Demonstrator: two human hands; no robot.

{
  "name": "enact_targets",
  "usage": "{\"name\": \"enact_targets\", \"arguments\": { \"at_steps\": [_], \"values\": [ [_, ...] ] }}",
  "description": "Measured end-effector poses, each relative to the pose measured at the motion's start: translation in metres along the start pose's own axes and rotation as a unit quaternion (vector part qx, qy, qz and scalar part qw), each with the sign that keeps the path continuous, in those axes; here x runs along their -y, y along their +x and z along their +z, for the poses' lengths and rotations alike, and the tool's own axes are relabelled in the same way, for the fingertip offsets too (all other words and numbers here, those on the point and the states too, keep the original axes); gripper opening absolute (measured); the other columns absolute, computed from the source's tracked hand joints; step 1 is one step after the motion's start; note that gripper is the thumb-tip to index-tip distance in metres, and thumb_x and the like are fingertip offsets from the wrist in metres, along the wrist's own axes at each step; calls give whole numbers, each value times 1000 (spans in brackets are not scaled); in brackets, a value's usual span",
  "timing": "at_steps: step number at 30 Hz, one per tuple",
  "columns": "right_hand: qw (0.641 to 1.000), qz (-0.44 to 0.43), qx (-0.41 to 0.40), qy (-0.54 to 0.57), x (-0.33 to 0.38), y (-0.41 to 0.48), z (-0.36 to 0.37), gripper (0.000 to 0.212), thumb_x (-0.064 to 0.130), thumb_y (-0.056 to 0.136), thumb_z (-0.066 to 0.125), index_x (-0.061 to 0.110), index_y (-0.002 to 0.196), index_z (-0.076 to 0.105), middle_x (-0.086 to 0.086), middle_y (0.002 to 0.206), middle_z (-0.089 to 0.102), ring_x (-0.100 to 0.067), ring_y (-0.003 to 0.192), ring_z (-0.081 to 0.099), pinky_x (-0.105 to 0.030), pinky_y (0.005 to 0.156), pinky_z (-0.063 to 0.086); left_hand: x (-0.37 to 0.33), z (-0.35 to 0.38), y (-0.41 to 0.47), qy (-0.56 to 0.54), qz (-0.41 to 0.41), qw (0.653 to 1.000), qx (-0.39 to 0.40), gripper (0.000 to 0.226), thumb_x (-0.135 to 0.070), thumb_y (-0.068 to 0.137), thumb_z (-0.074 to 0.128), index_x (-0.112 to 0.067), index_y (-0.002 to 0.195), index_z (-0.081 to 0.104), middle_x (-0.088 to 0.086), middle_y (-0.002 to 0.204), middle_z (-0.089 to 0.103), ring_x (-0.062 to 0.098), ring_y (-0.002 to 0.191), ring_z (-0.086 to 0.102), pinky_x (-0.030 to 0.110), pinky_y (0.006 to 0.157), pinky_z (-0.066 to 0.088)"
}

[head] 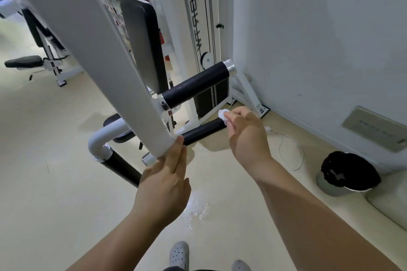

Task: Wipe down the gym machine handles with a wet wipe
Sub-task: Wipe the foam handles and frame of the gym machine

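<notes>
At centre frame our right hand (246, 132) pinches a crumpled white wet wipe (223, 114) onto the lower black foam handle's (202, 131) far end; our left hand (165, 180) grips the white steel arm (110, 61). Other handles seemingly remain.

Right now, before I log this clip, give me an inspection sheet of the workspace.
Surface: cream floor, with a shiny patch that may be wet.
Job's things: wet wipe, bunched, at the end of the lower black handle; upper black handle and left black handle untouched.
Clutter: lined bin by the wall.
Grippers: right hand pinches the wipe; left hand grips the base of the white frame arm.
Cables: white cord loose on the floor; black machine cable runs down to a pulley.
Surroundings: white wall, weight stack, bench far left.
</notes>
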State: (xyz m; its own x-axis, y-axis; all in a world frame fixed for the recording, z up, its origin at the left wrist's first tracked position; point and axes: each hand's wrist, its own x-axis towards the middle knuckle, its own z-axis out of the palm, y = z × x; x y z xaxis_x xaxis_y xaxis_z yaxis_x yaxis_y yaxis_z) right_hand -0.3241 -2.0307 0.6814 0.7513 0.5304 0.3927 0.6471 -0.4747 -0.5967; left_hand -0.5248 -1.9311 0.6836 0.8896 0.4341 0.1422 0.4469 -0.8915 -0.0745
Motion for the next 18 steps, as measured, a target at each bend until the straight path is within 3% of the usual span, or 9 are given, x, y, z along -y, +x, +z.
{"name": "enact_targets", "arguments": {
  "at_steps": [2,4,7,9,12,14,16,18],
  "values": [
    [999,17,41,-1,12,2,7,17,13,96,57,15,105,72,-6,108,63,-23,98,56,-32,86,46,0,-1,1,-1,-3,1000,1,82,-31,71,79,-6,143,48,7,155,39,39,102,66,51,74,60],
    [994,-47,84,-45,26,2,14,31,6,96,54,12,124,67,-6,122,61,-27,113,50,-31,96,41,2,-1,2,-4,-8,1000,9,81,-32,69,81,-7,141,51,6,150,43,38,97,67,51,74,60],
    [980,-137,135,-41,57,-8,25,27,0,92,56,3,115,69,-14,115,63,-35,107,55,-45,93,46,9,2,3,-10,-5,1000,21,80,-32,74,75,-10,145,47,4,153,41,37,96,66,49,78,60],
    [972,-181,150,-22,63,-16,33,26,4,92,52,6,110,71,-12,109,65,-32,101,58,-47,88,50,14,3,4,-6,-2,1000,24,79,-31,79,69,-12,150,39,4,154,41,36,93,65,48,78,59],
    [979,-147,129,-54,34,-3,27,36,18,98,42,22,121,69,-1,114,64,-26,107,52,-37,93,44,18,4,5,3,17,1000,22,77,-32,83,61,-10,151,35,3,155,38,35,88,63,47,74,56],
    [990,-72,55,-110,9,11,18,35,9,95,52,21,121,71,-4,107,67,-33,104,56,-30,87,41,18,5,5,3,19,1000,24,78,-34,83,62,-10,152,34,2,156,38,35,90,63,46,76,56],
    [991,-19,35,-131,7,18,17,35,0,90,60,17,117,73,-6,100,66,-37,99,56,-27,81,35,19,5,6,4,18,1000,24,78,-35,83,63,-10,151,36,3,155,39,35,89,63,46,76,56],
    [989,-71,50,-121,28,14,26,34,-4,85,59,13,109,75,-8,97,66,-36,95,55,-31,80,43,21,5,6,5,24,999,22,75,-34,80,66,-8,147,43,5,154,41,36,87,63,45,71,56]
  ]
}}
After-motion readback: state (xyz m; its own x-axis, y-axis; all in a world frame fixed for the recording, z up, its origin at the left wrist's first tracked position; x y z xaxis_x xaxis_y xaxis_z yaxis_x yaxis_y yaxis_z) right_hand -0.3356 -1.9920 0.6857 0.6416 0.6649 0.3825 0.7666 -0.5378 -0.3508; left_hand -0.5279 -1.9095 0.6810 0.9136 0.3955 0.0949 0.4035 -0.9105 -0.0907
